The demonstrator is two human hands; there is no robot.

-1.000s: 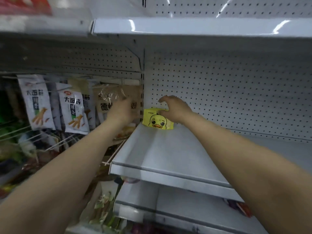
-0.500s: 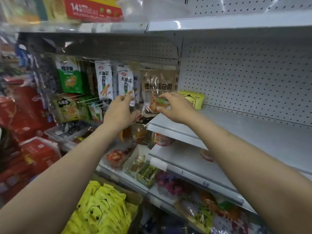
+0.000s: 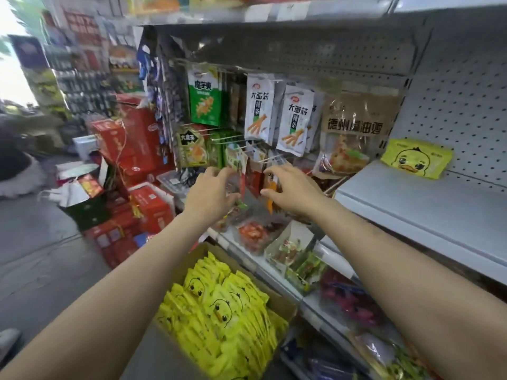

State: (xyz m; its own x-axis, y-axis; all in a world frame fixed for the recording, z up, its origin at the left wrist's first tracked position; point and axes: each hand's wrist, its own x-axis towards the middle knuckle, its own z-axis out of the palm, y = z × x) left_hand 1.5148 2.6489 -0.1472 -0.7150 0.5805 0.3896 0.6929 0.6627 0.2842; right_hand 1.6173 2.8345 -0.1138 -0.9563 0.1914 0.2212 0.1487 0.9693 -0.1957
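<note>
A single yellow duck packet (image 3: 417, 158) lies flat at the back of the white shelf (image 3: 428, 215), its far edge against the pegboard wall (image 3: 466, 105) and nothing else beside it. Many more yellow duck packets (image 3: 219, 311) stand packed tightly in an open cardboard box (image 3: 184, 260) low in front of the shelving, below the person's forearms.

Both hands hang in the air between the box and the shelf, well apart from the lone packet. The left hand (image 3: 211, 193) has its fingers loosely curled and appears to hold nothing; blur at its fingertips leaves this uncertain. The right hand (image 3: 292, 191), just beside it, is relaxed with bent fingers and holds nothing either.

Behind the hands, snack bags hang on wire pegs: a green packet (image 3: 205, 96), white packets (image 3: 259, 111) and a brown bag (image 3: 354, 127). Mixed snack packs (image 3: 255, 231) fill the lower shelf, and red cartons (image 3: 131, 144) are stacked on the floor to the left.
</note>
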